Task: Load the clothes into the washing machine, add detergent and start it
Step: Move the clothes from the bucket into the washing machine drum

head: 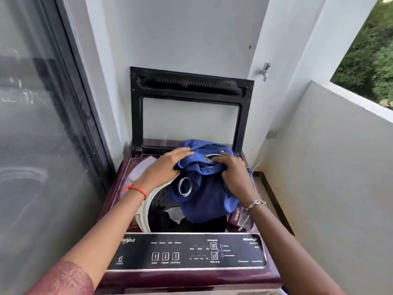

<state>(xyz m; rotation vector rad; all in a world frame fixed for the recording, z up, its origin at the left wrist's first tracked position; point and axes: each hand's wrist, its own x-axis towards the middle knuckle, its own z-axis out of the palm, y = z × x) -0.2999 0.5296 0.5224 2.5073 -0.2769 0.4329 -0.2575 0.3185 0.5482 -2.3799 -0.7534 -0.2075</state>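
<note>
Head view, only one: top-loading washing machine (125,173) in a narrow balcony corner, lid (136,107) standing upright against the back wall, drum (148,209) open. Both hands are on the blue garment (204,201), which is held up over the opening. Left hand (168,165) lies over a bunched fold at the garment's top left, fingers fairly straight across the cloth, thumb seemingly tucked under, so it reads as a pinch. Right hand (231,169) has its fingers curled round the collar area at top right, a firm grip. The garment hangs from the fingers with its long axis roughly vertical, lower end already past the drum's rim, upper bundle toward the back near the lid hinge. Dark clothes (161,222) are already inside. Key relation: the drum is straight below both hands, neither hand clearly nearer, so loading looks like a plain lower-and-let-go. Edges to mind: white drum rim at left, upright lid just behind the knuckles, control panel (187,252) at the front. Room is open downward and tight sideways, with a glass door (42,124) at left and a parapet wall (340,167) at right. Tap (265,71) sits on the wall, well apart. No detergent in view.
</note>
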